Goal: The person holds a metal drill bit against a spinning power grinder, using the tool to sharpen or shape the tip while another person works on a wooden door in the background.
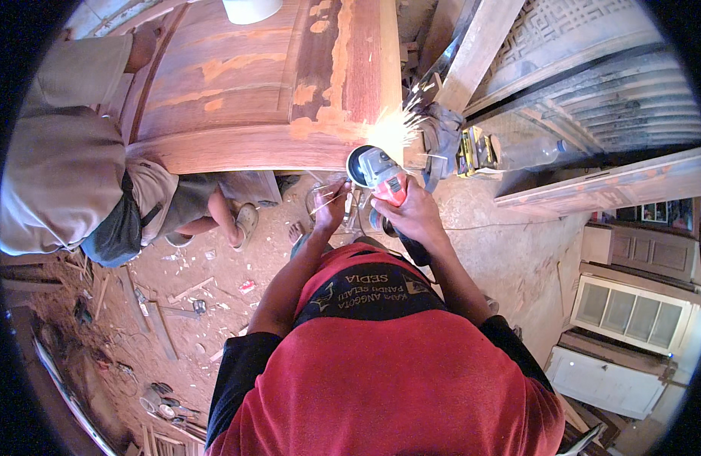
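My right hand [413, 210] is wrapped round the red-and-grey body of an angle grinder [387, 181]. The grinder's round dark guard [356, 166] sits by the corner of the wooden panel, and bright sparks [397, 128] spray up and away from it. Just left of the grinder, my left hand [332, 204] is closed, its fingertips pinched close to the guard. Whatever it grips is too small to make out, and the spot where the disc meets its work is hidden.
A reddish door panel [213, 114] with orange filler patches lies ahead; a white container [251, 9] stands on it. Another person [69, 175] bends at the left. Wood scraps [160, 327] litter the floor. Right are a clear bottle [533, 154], boards [616, 182] and a window frame [630, 313].
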### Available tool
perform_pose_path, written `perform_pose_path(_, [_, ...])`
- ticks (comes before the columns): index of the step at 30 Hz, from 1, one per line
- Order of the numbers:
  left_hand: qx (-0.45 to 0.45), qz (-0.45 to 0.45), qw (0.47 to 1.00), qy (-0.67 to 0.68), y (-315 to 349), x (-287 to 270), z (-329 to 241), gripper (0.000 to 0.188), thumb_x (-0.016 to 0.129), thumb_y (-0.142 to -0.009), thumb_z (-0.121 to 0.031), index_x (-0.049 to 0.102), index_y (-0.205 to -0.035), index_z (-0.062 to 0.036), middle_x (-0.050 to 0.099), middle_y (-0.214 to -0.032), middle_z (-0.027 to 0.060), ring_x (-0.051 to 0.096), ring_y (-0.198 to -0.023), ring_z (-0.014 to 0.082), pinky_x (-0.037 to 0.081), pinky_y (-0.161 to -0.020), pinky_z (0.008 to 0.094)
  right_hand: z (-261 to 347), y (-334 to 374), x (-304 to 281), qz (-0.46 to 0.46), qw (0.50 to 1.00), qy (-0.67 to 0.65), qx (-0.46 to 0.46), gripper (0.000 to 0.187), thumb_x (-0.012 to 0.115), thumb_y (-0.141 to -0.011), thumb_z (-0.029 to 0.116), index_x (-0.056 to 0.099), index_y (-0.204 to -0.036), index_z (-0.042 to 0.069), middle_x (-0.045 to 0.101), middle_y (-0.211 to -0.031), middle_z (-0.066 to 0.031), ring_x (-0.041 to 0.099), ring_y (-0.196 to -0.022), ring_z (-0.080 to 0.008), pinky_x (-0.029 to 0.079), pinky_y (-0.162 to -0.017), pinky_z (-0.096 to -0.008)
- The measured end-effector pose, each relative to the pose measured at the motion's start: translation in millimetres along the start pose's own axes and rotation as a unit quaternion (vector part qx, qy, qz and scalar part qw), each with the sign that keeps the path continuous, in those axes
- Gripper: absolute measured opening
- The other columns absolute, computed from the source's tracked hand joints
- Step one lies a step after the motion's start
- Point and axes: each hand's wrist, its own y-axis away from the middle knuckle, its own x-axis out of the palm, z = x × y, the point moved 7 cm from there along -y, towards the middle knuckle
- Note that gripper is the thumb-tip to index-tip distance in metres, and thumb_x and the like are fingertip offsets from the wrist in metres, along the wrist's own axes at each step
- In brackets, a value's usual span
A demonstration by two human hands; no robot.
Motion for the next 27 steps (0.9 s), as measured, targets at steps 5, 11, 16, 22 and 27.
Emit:
perform_pose_path(5, [0.019,-0.026,0.999,0.013,1,-5,-2,0.026,0.061,-0.102,-0.023,0.073,-0.103,0.0003,0.061,-0.072,0.001,0.051,-0.069,0.0068,0.045,-0.061,0.0276,3,-1,-8,-0.024,1.0,0.009,0.012,0.076,0.078,-0.077,0.055,0.056,-0.119,-0.003,0.071,-0.102,-0.0249,0.07,-0.094,-0.0428,0.056,-0.082,-0.0494])
perform_pose_path(11, [0.017,-0.016,1.0,0.002,1,-6,-8,0.03,0.061,-0.102,-0.027,0.071,-0.097,0.0013,0.06,-0.07,0.0015,0.051,-0.067,0.008,0.044,-0.06,0.0283,-29,-10,-8,-0.058,0.998,-0.038,0.008,0.075,0.078,-0.077,0.056,0.057,-0.119,-0.002,0.071,-0.099,-0.0248,0.071,-0.092,-0.0428,0.057,-0.08,-0.0498])
perform_pose_path(16, [-0.014,0.021,0.999,-0.021,-1,-7,-7,0.028,0.065,-0.099,-0.024,0.072,-0.11,0.0015,0.07,-0.078,0.0137,0.061,-0.072,0.0118,0.051,-0.068,0.033,-5,-4,-10,-0.025,1.0,-0.003,0.012,0.073,0.077,-0.078,0.056,0.058,-0.116,-0.003,0.071,-0.098,-0.0262,0.071,-0.091,-0.0434,0.057,-0.08,-0.0501])
perform_pose_path(22, [0.026,-0.022,0.999,0.005,2,-9,-14,0.027,0.062,-0.101,-0.024,0.072,-0.101,0.0008,0.057,-0.066,0.0053,0.048,-0.066,0.0077,0.043,-0.058,0.0296,1,-5,-5,-0.018,0.999,0.031,0.005,0.077,0.076,-0.078,0.059,0.058,-0.116,-0.005,0.071,-0.098,-0.0275,0.071,-0.092,-0.0435,0.057,-0.082,-0.0499])
perform_pose_path(27, [0.028,-0.016,0.999,-0.012,1,-10,-22,0.027,0.062,-0.101,-0.025,0.073,-0.104,0.0005,0.055,-0.065,0.007,0.047,-0.065,0.009,0.043,-0.057,0.0307,-14,-13,-5,-0.016,1.0,0.011,0.009,0.08,0.075,-0.078,0.06,0.056,-0.119,-0.006,0.071,-0.099,-0.0275,0.071,-0.093,-0.0434,0.057,-0.082,-0.0496])
